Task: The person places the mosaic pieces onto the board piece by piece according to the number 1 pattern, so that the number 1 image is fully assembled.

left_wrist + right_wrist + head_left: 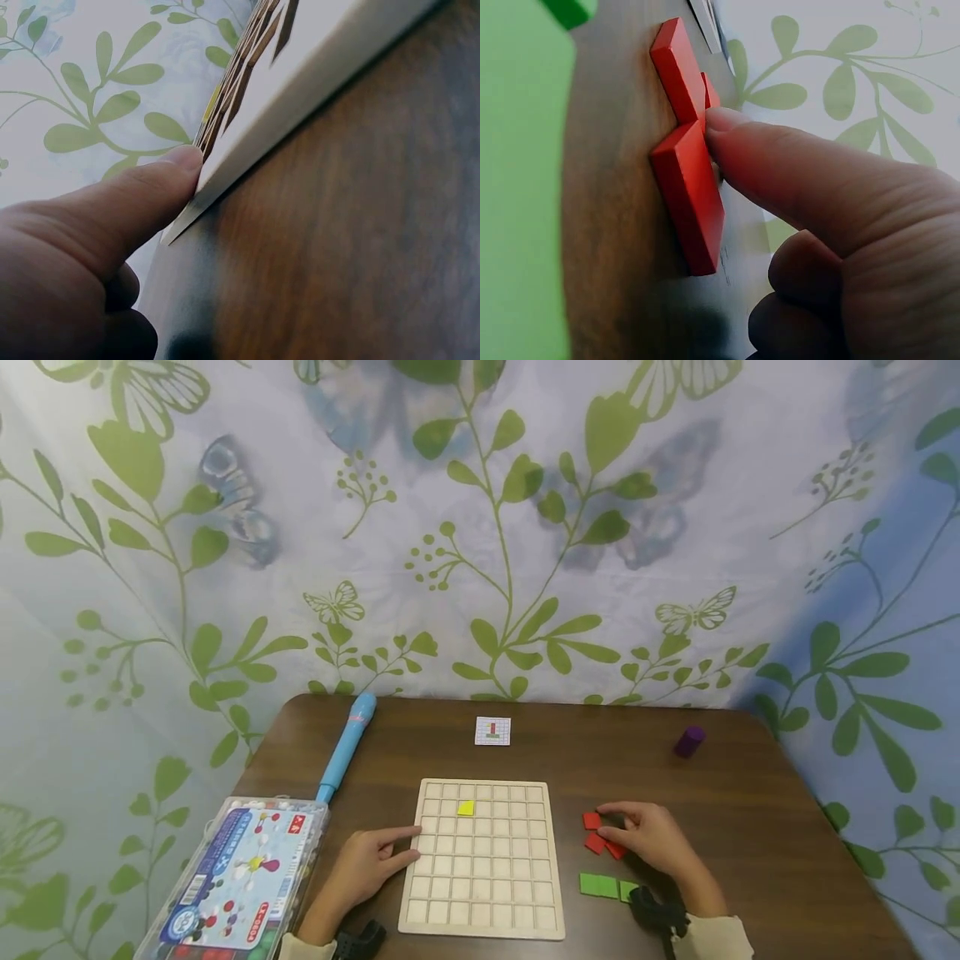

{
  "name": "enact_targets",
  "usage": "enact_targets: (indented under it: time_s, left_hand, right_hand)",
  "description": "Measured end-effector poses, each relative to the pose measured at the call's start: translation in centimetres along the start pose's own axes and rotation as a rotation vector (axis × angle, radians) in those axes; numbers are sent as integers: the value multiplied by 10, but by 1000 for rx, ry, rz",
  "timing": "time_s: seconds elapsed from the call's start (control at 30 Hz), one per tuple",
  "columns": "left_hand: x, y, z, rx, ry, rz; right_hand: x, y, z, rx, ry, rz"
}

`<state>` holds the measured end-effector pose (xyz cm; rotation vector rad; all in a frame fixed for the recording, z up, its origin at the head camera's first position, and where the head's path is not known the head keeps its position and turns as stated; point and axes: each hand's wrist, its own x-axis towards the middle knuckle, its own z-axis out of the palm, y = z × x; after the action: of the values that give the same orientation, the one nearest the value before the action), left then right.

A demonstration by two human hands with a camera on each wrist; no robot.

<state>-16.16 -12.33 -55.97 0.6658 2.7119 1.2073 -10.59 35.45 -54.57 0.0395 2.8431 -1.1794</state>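
A pale wooden grid board (482,935) lies on the table, with one yellow tile (466,808) in an upper-left cell. My left hand (363,864) touches the board's left edge with index finger and thumb extended; the left wrist view shows the thumb tip against its side. Three red square tiles (595,843) lie close together right of the board. Over them is my right hand (651,837), index fingertip and thumb apart, right at the tiles. In the right wrist view the thumb tip overlaps the red tiles (694,195). Green tiles (598,885) lie nearer me.
A small card with a printed grid pattern (492,731) lies behind the board. On the left are a clear plastic case with a printed label (240,877) and a blue stick-shaped object (347,747). A purple cylinder (689,742) stands at back right, before a leaf-print cloth (480,568).
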Motion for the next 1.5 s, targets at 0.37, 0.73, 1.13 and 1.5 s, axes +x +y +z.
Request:
enact_targets:
  time_s: [0.37, 0.73, 1.13, 1.5]
  left_hand:
    - [6, 2, 5, -42, -24, 41]
    - [4, 0, 3, -26, -21, 13]
    - [1, -3, 1, -22, -6, 1]
    - [-2, -5, 0, -9, -2, 24]
  right_hand:
    - [-2, 1, -5, -20, 10, 38]
    - [3, -1, -1, -42, 14, 26]
    - [6, -4, 2, -52, 20, -13]
    - [3, -6, 8, -41, 24, -8]
